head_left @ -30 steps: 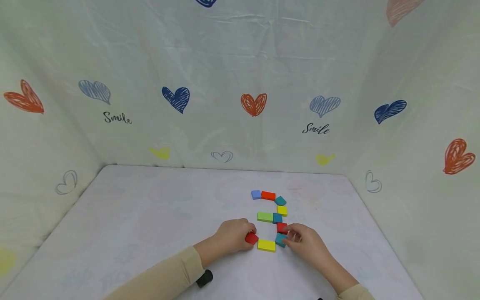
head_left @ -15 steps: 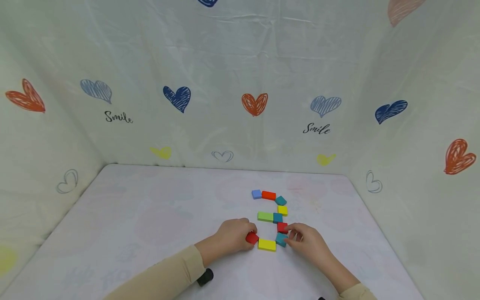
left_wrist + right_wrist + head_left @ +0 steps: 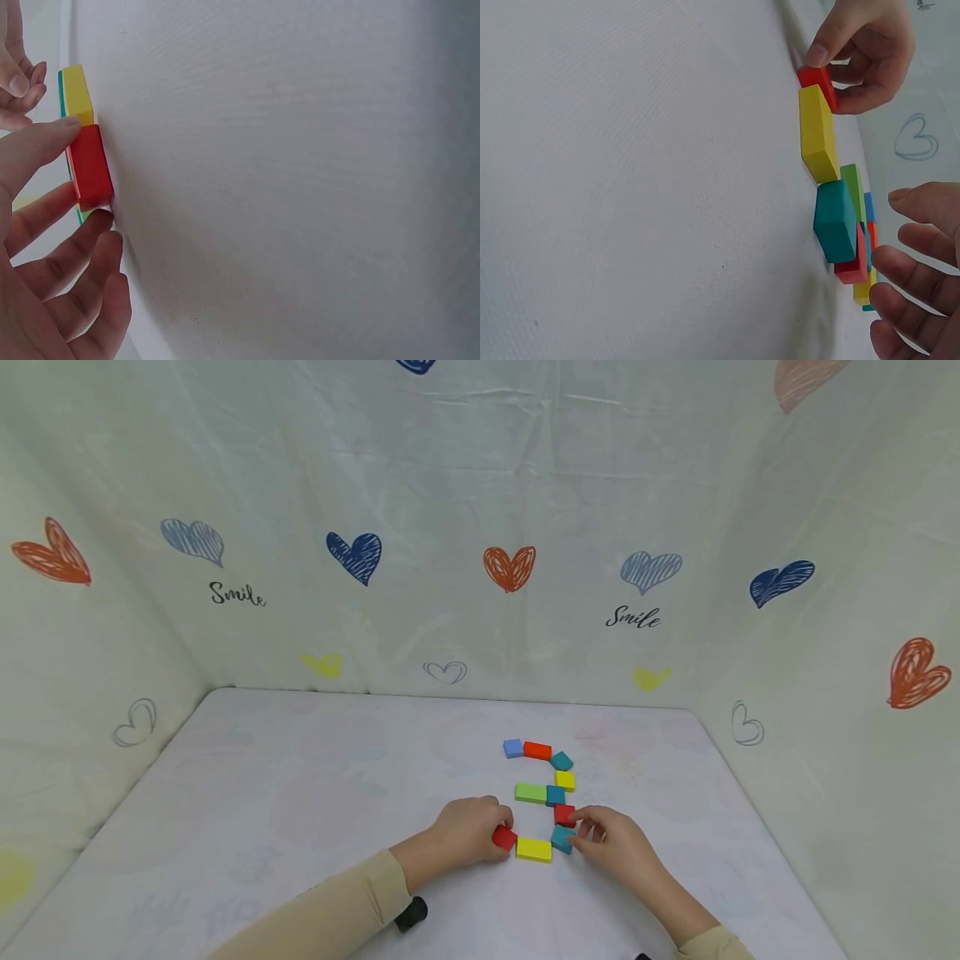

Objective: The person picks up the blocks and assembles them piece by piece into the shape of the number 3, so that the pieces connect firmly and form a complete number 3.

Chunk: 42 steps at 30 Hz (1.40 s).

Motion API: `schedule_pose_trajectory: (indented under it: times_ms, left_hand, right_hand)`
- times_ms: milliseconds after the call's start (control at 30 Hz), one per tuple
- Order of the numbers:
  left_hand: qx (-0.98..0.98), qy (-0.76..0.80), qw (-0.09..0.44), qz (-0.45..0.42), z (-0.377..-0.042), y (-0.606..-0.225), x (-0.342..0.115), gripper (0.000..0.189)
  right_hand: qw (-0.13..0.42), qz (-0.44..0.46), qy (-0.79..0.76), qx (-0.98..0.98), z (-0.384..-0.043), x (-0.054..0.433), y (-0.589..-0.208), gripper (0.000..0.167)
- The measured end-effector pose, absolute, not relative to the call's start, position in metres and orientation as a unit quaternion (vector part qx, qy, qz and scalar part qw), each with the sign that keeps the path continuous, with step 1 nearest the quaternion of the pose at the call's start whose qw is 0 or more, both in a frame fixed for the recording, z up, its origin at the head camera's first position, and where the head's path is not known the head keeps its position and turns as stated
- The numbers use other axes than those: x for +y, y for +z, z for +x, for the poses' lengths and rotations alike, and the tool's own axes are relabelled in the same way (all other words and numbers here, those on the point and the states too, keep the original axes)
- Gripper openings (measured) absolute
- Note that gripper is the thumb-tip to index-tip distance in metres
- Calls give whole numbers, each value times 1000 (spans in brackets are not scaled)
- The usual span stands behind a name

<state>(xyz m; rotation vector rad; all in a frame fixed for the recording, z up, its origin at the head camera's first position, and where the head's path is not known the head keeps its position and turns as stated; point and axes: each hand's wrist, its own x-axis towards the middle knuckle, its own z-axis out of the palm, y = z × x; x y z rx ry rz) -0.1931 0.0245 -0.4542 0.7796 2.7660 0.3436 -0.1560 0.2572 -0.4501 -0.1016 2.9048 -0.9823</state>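
My left hand (image 3: 468, 833) pinches a red block (image 3: 505, 838) between thumb and fingers at the left end of a long yellow block (image 3: 534, 849). In the left wrist view the thumb lies on the top of that red block (image 3: 90, 166), and its end meets the yellow one (image 3: 77, 94). My right hand (image 3: 613, 843) hovers at the right side of a teal block (image 3: 562, 839) and a second red block (image 3: 564, 815). Its fingers are loosely bent with nothing between them, apart from the teal block (image 3: 835, 221) in the right wrist view.
The row curves on away from me: a dark teal block (image 3: 555, 796), a green block (image 3: 531, 793), a small yellow block (image 3: 565, 781), another teal block (image 3: 562, 761), an orange-red block (image 3: 537, 750) and a blue block (image 3: 513, 748). A black cylinder (image 3: 411, 914) shows by the left sleeve.
The red block in my left hand has shifted very slightly toward me. Both hands otherwise stay in place, and the other blocks lie as before.
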Motion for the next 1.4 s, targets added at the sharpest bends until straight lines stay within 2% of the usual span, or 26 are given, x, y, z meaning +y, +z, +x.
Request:
schedule_pose_trajectory:
  times_ms: [667,967,1400]
  left_hand:
    - [951,118,101,266,-187,-440,8,40]
    - [953,129,105,253,-180,-431,-4,39]
    - [956,132,76,249,-172,-422,-24,42]
  right_hand:
    - [30,-31,-270,962,-161,258,-430,33]
    - [16,-46,-256,965,-160,260,-425,34]
    - [-4,-65,-244,968,-157,265,-419,31]
